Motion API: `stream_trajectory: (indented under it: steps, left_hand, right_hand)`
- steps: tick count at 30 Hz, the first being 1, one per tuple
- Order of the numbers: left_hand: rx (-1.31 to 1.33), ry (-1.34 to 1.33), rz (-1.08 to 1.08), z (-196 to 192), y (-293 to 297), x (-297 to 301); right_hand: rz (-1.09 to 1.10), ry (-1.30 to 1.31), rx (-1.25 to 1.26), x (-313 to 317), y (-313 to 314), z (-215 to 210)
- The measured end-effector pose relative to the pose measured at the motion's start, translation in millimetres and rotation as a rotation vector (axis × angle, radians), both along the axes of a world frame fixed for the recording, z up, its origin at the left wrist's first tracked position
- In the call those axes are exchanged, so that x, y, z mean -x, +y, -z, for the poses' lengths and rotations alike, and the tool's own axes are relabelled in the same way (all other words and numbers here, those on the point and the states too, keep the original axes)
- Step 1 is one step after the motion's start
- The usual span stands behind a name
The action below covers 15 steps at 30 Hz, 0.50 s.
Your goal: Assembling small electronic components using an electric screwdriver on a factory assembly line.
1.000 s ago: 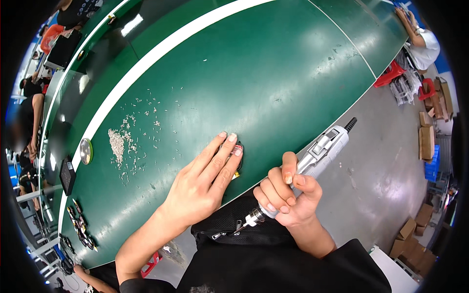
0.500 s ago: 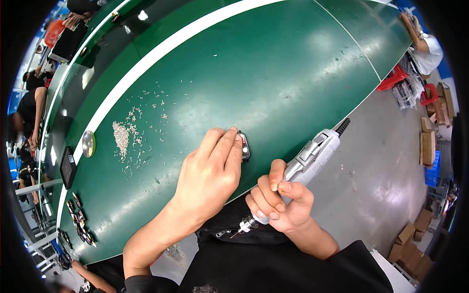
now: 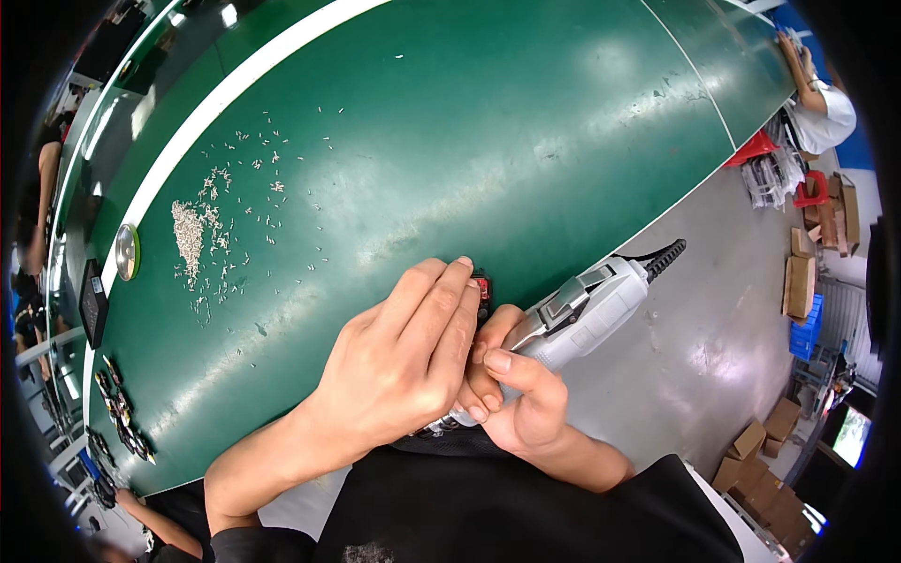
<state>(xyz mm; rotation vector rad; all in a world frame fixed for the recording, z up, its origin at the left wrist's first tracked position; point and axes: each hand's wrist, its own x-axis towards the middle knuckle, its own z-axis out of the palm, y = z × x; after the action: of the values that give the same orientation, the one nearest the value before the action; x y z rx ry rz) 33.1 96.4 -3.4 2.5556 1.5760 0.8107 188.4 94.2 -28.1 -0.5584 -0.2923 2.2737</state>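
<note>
My left hand (image 3: 399, 352) is closed over a small black device with a red part (image 3: 483, 289) at the table's near edge. Most of that device is hidden under the fingers. Wrapped in my right hand (image 3: 526, 399) is a grey electric screwdriver (image 3: 593, 311), its cord end pointing up and to the right. The bit end lies low beside my left hand, largely covered by the hands, so I cannot tell whether it touches the device. Further left, a heap of tiny silvery screws (image 3: 188, 239) lies on the green table (image 3: 404, 150), with loose ones scattered around it.
A round dish with a green rim (image 3: 129, 251) and a flat black box (image 3: 94, 305) stand at the left. Below them lie several small dark assemblies (image 3: 122, 413). Cardboard boxes (image 3: 770, 479) stand on the floor at right. Another person (image 3: 821, 108) sits at the far right.
My right hand has brought the screwdriver in against my left hand, and its bit end is now mostly covered. The device shows a red part now. The table's contents sit further left in view.
</note>
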Motion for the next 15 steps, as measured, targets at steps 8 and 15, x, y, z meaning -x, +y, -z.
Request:
stream_trajectory:
  steps: [8, 15]
  left_hand:
    - [-0.109, 0.096, 0.002, 6.2, 0.4, -2.3]
    - [-0.083, 0.087, -0.042, 2.9, -6.0, -10.2]
  right_hand:
    - [0.008, 0.023, 0.008, -0.6, -0.1, 3.0]
    - [-0.012, 0.057, -0.006, -4.7, 2.8, 5.2]
